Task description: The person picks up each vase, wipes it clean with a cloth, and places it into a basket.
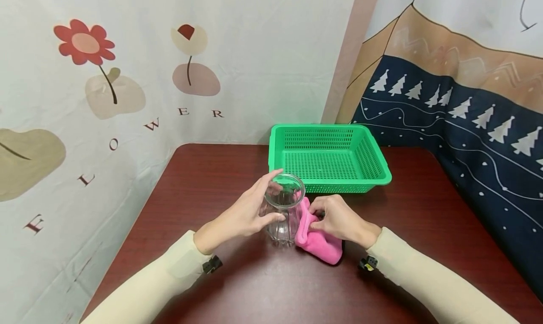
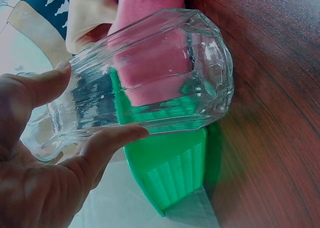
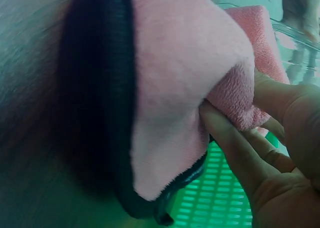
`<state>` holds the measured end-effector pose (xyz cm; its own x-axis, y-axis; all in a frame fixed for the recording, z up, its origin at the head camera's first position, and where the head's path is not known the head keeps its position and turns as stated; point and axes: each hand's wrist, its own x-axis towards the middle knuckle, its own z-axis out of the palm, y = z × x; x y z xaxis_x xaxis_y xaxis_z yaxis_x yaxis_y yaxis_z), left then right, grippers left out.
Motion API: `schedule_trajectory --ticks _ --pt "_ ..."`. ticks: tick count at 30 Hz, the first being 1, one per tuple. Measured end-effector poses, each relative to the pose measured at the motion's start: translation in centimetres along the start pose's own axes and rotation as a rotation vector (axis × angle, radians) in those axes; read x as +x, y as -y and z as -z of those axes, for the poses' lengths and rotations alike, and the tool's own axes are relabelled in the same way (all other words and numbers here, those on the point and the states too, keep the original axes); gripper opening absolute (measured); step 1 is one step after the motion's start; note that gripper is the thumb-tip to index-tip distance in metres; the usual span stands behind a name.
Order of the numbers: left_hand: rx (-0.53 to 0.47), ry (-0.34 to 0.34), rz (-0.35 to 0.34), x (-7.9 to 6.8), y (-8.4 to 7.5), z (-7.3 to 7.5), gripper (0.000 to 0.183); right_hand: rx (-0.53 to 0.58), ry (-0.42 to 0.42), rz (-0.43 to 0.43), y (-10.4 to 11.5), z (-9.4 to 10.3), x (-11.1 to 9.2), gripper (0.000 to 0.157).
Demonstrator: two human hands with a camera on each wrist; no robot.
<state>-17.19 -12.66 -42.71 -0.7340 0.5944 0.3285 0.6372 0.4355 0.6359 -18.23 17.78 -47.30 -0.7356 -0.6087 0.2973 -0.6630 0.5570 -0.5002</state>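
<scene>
A clear faceted glass jar (image 1: 283, 227) with a wide round mouth stands on the table, slightly left of a pink cloth. My left hand (image 1: 250, 208) holds the jar from its left side, thumb and fingers spread round the upper part; in the left wrist view the thumb and fingers lie on both sides of the glass jar (image 2: 165, 73). My right hand (image 1: 339, 220) pinches the folded pink cloth (image 1: 320, 246) against the jar's right side. In the right wrist view the cloth (image 3: 175, 88) shows a dark edging and hangs from the fingers.
Behind the jar sits a green plastic basket (image 1: 326, 187) with slotted walls, at the table's far edge. The dark red wooden table (image 1: 203, 173) reaches to printed fabric hangings (image 1: 254, 55) at the back and sides.
</scene>
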Motion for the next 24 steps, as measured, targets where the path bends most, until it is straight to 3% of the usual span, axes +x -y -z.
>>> schedule_trajectory --ticks 14,24 --pt "-0.011 -0.003 0.003 0.0 0.0 0.03 0.111 0.038 0.087 -0.117 0.02 -0.38 0.28 0.033" --pt "-0.003 0.001 -0.002 -0.12 -0.03 0.15 0.109 0.072 0.037 -0.104 0.27 -0.09 0.12 0.031"
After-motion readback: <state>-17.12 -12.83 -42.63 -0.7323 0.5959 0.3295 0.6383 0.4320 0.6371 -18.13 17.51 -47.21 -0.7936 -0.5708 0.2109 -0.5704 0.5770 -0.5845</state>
